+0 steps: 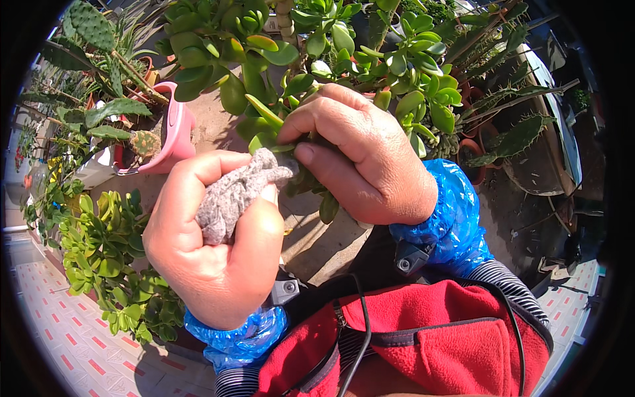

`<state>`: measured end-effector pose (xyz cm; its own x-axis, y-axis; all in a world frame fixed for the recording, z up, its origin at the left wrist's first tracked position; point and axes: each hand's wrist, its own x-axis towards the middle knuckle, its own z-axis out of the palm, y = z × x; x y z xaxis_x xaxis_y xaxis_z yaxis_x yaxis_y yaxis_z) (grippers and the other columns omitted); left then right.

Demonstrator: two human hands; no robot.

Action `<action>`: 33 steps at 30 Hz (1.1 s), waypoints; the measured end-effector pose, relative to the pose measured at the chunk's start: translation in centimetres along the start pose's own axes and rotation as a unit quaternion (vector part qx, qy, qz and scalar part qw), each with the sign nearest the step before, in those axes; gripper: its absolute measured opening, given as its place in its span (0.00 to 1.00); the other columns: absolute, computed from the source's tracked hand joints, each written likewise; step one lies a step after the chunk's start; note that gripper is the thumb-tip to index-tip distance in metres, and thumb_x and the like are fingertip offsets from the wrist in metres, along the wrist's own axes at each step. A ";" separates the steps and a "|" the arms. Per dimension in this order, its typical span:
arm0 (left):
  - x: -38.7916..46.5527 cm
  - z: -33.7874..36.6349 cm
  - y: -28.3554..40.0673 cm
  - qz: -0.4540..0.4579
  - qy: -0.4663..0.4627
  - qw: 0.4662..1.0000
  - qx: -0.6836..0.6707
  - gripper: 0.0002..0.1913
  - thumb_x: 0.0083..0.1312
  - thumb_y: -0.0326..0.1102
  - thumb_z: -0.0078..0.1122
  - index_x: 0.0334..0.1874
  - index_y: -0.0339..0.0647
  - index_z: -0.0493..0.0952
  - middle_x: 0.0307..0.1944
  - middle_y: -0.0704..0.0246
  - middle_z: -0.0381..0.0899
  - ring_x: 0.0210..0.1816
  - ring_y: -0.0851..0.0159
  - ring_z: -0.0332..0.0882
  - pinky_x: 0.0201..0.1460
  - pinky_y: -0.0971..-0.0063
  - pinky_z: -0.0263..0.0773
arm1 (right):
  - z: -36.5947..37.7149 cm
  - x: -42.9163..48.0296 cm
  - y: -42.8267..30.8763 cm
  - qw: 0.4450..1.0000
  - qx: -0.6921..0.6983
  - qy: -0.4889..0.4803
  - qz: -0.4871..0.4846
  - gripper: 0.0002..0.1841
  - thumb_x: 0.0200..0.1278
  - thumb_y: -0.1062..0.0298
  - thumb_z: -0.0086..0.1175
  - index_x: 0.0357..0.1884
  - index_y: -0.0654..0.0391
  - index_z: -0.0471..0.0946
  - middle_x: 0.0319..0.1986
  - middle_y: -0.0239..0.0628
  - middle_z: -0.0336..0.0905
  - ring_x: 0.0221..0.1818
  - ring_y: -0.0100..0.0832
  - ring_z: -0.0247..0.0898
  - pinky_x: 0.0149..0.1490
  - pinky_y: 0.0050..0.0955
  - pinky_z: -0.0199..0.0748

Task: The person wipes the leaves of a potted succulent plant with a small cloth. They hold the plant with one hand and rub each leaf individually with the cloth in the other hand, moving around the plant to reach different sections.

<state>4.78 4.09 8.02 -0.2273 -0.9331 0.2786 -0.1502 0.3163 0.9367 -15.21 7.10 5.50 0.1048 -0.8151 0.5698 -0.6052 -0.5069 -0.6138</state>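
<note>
A crumpled grey cloth (233, 198) is gripped in my left hand (213, 243), between thumb and bent fingers. Just to its right, my right hand (367, 159) pinches a green leaf of a jade plant (268, 114) between thumb and forefinger; the end of the cloth meets this leaf. The plant's fleshy leaves, some edged with red, spread above and behind both hands. Blue plastic sleeve covers sit at both wrists. The undersides of my fingers are hidden.
A pink planter (181, 134) with prickly pear cactus (116, 111) stands at left. Another leafy succulent (109, 263) grows at lower left, above patterned floor tiles (84, 347). Spiny cactus stems (521, 136) reach in from the right, near a large pot (526, 168).
</note>
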 end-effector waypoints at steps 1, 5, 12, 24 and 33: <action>0.0 0.3 -0.1 -0.004 0.007 1.000 -0.009 0.12 0.57 0.23 0.70 0.44 0.33 0.84 0.36 0.64 0.87 0.37 0.71 0.84 0.43 0.75 0.80 | 0.0 0.0 0.0 1.000 -0.002 -0.006 -0.001 0.10 0.66 0.79 0.59 0.48 0.64 0.82 0.38 0.44 0.81 0.40 0.47 0.77 0.47 0.39 0.76; 0.5 0.9 -0.4 0.039 -0.006 0.999 0.024 0.11 0.60 0.22 0.70 0.45 0.33 0.83 0.34 0.67 0.87 0.35 0.73 0.83 0.41 0.75 0.80 | 0.2 0.1 0.2 1.000 -0.001 0.001 -0.012 0.11 0.66 0.79 0.59 0.49 0.64 0.83 0.39 0.45 0.83 0.41 0.48 0.80 0.46 0.40 0.78; 0.4 1.4 -0.7 0.023 0.017 0.999 -0.021 0.10 0.62 0.21 0.70 0.45 0.33 0.82 0.36 0.69 0.87 0.34 0.76 0.82 0.39 0.78 0.79 | 0.1 0.1 0.2 1.000 -0.006 -0.011 -0.027 0.11 0.66 0.79 0.60 0.49 0.65 0.84 0.40 0.48 0.83 0.39 0.48 0.82 0.44 0.41 0.81; 0.6 2.7 -1.5 0.146 0.120 0.975 -0.117 0.13 0.72 0.22 0.65 0.57 0.27 0.78 0.50 0.58 0.86 0.48 0.66 0.86 0.57 0.72 0.82 | -0.3 0.1 0.0 1.000 -0.004 -0.022 -0.013 0.12 0.65 0.81 0.60 0.50 0.66 0.84 0.39 0.46 0.84 0.40 0.47 0.80 0.47 0.39 0.79; 1.2 0.6 -1.2 0.160 0.180 0.956 -0.169 0.18 0.68 0.23 0.68 0.58 0.27 0.77 0.50 0.58 0.86 0.49 0.65 0.86 0.59 0.72 0.80 | -1.4 0.1 0.2 0.996 -0.007 0.067 0.065 0.13 0.72 0.82 0.49 0.49 0.63 0.86 0.37 0.38 0.81 0.36 0.33 0.78 0.42 0.29 0.76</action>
<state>4.11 2.72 7.10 0.1452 -0.8151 0.5609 0.2049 0.5793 0.7889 -16.47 7.31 6.20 -0.0808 -0.8287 0.5538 -0.6174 -0.3946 -0.6805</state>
